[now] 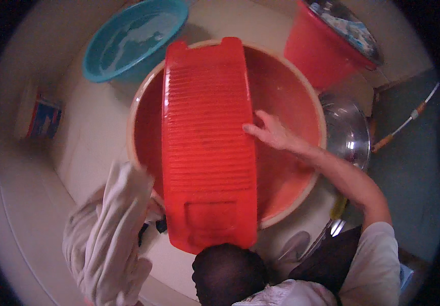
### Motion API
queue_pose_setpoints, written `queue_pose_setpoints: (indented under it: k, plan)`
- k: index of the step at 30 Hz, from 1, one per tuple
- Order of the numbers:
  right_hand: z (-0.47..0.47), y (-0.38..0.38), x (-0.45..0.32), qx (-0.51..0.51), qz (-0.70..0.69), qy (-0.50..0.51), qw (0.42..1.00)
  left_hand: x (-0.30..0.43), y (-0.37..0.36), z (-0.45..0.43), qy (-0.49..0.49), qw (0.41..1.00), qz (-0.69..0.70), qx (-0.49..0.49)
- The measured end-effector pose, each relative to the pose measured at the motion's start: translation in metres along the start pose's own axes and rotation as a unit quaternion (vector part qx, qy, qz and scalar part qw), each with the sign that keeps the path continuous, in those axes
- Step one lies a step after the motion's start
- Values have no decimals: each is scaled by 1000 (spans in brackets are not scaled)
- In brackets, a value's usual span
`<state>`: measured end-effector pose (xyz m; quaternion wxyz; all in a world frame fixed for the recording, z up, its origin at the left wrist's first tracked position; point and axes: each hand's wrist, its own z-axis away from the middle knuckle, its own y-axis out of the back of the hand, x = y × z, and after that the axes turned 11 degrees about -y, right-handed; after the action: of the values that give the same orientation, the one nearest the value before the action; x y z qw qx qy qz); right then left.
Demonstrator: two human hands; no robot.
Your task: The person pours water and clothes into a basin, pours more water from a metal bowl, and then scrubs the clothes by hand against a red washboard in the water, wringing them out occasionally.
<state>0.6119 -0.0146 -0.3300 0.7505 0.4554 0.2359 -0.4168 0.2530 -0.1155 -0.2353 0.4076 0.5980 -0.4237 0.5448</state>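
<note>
A red ribbed plastic washboard (210, 126) lies lengthwise across a large round orange tub (292, 95) with a pale rim. My right hand (269, 132) is at the board's right edge, over the tub, thumb and fingers apart and holding nothing. At the lower left, light-coloured cloth (116, 218) hangs in folds beside the tub's rim, its upper end blurred. My left hand cannot be made out there; the cloth hides it, and whether it grips the cloth cannot be told. A dark rounded object (229, 273) covers the area just below the board's near end.
A teal basin (135, 42) holding liquid stands at the upper left. At the upper right is a red bucket (312, 49) with cloth inside. A shiny metal bowl (348, 130) sits right of the tub. A thin rod (405, 120) lies on a dark surface (407, 172) farther right.
</note>
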Motion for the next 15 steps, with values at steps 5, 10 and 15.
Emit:
queue_pose_setpoints:
  k: [5, 10, 15]
  plan:
    - [11, 51, -30, -93, -291, 42, 951, 14, -100, -18, -84, 968, 43, -232]
    - [18, 96, -25, -171, -366, 37, 914, 8, -188, -24, -249, 821, -50, -511]
    - [-28, 78, 71, 85, 134, 23, 987, -66, -155, -89, -229, 898, -300, -225]
